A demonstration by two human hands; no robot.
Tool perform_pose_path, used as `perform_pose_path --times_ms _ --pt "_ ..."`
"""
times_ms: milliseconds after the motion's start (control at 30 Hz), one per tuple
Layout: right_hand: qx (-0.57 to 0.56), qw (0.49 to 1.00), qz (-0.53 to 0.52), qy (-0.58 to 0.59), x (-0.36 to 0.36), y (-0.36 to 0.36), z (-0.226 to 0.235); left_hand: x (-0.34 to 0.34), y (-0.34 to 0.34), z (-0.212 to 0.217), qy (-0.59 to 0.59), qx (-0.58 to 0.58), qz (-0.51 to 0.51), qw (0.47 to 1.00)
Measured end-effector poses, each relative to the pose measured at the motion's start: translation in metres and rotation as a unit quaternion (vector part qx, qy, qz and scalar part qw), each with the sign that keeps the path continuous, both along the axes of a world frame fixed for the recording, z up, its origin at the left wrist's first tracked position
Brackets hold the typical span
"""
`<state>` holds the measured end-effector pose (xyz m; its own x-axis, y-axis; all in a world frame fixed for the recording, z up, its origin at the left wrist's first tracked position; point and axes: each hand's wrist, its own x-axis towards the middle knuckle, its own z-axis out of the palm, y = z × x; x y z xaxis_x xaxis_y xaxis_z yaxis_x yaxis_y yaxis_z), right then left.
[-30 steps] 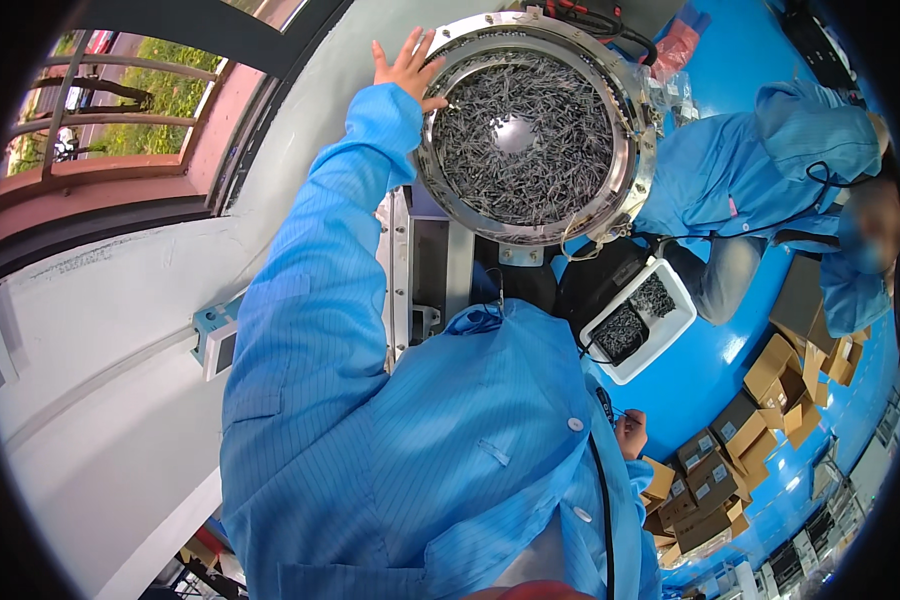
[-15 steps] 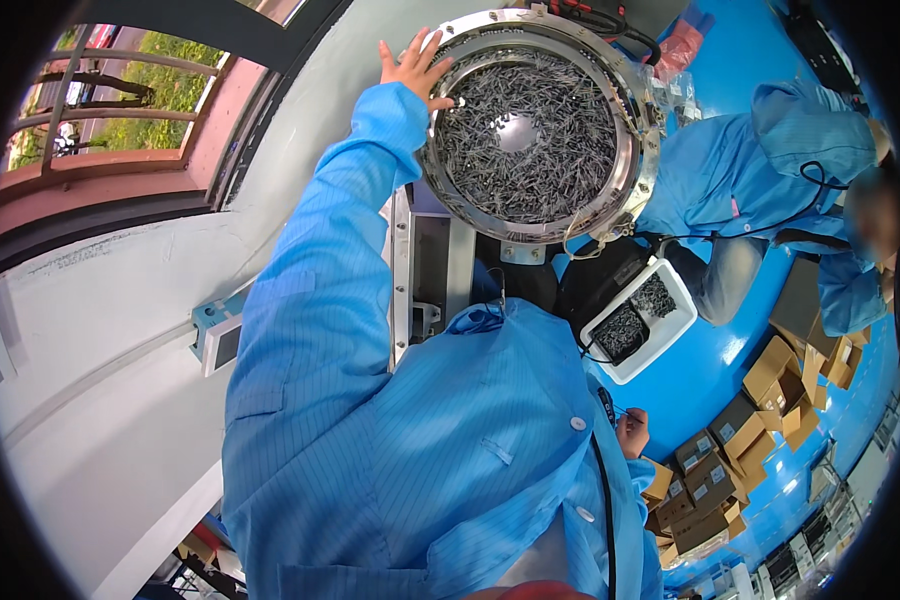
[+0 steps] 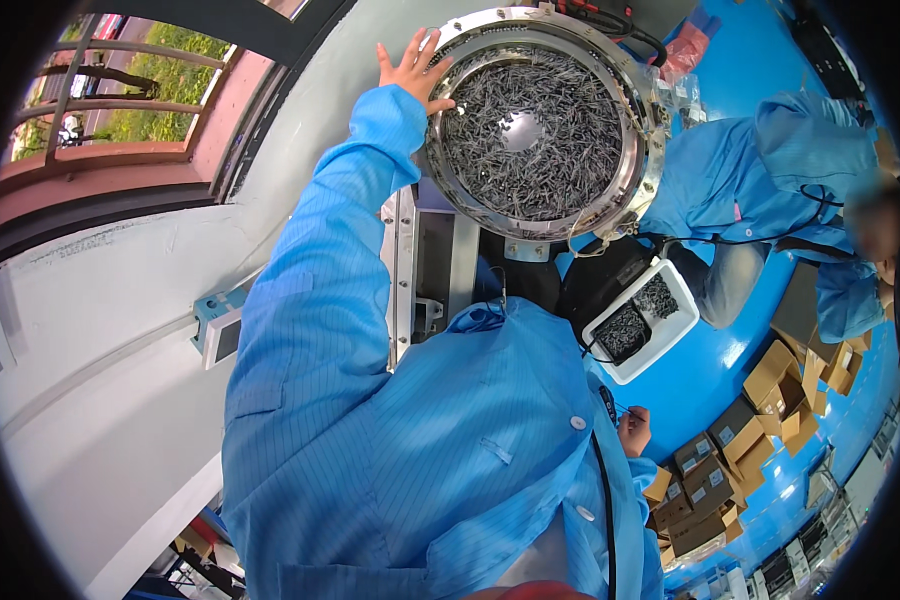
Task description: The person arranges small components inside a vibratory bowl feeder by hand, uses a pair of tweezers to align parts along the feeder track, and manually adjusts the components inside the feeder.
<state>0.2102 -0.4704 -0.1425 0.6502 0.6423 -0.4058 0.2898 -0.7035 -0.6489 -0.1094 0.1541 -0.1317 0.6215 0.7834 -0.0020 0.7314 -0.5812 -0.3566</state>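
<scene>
A round metal bowl (image 3: 653, 150), like a vibratory feeder bowl, is heaped with slender dark pin-like parts (image 3: 575, 125). A bare shiny patch shows near its middle. At the bowl's far left rim is my left hand (image 3: 411, 74), open, its fingers spread and its thumb reaching the inner edge; nothing shows in its grasp. Low on the right, beside my blue sleeve, my right hand (image 3: 634, 432) is curled closed. Thin dark lines and a small black object (image 3: 607, 403) lie by its fingertips; what it grips is too small to make out.
Right of me on the blue floor stands a white tub (image 3: 682, 325) holding more dark parts. Beyond the bowl a person in a blue coat (image 3: 710, 175) sits close. Cardboard boxes (image 3: 710, 485) crowd the right. A wall-side box (image 3: 220, 325) and a window are left.
Both hands keep nearly the same places and shapes. In the picture the bowl sits slightly further right, and the person opposite has shifted a little.
</scene>
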Motion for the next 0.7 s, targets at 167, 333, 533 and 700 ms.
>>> perform_pose_path --times_ms 167,333,533,700 --pt "0.001 1.0 0.003 0.002 0.002 -0.004 -0.006 -0.004 0.015 0.008 0.03 0.016 0.021 0.999" --pt "-0.018 1.0 0.005 0.005 0.004 -0.015 -0.008 0.006 0.006 0.007 0.025 0.008 0.043 0.999" --pt "-0.005 1.0 -0.01 0.004 0.001 -0.007 -0.003 -0.004 -0.002 0.008 0.019 0.002 -0.004 1.0" --pt "-0.001 1.0 -0.002 0.006 -0.003 -0.008 -0.004 0.0 0.005 0.02 0.044 0.019 0.022 0.999"
